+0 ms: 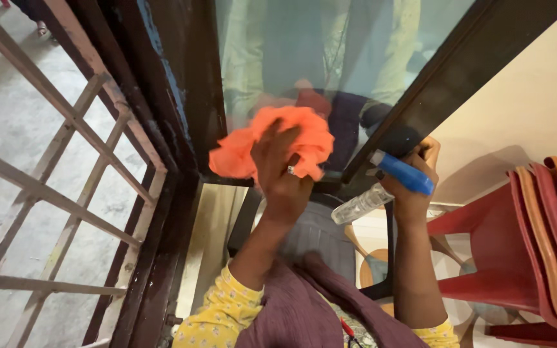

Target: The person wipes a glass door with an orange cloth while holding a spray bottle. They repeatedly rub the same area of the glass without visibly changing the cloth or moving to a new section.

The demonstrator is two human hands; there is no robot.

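My left hand (283, 169) presses a crumpled orange cloth (272, 140) against the lower part of a glass window pane (311, 51), close to its dark frame. A ring shows on one finger. My right hand (414, 187) grips a clear spray bottle (362, 203) with a blue trigger head (402, 173), held just below the slanted dark frame bar (446, 77). Both forearms reach up from yellow patterned sleeves, with a maroon scarf between them.
A metal window grille (59, 193) runs along the left, with a concrete floor far below it. Stacked red and orange plastic chairs (536, 245) stand at the right against a cream wall (523, 109). A patterned floor lies beneath.
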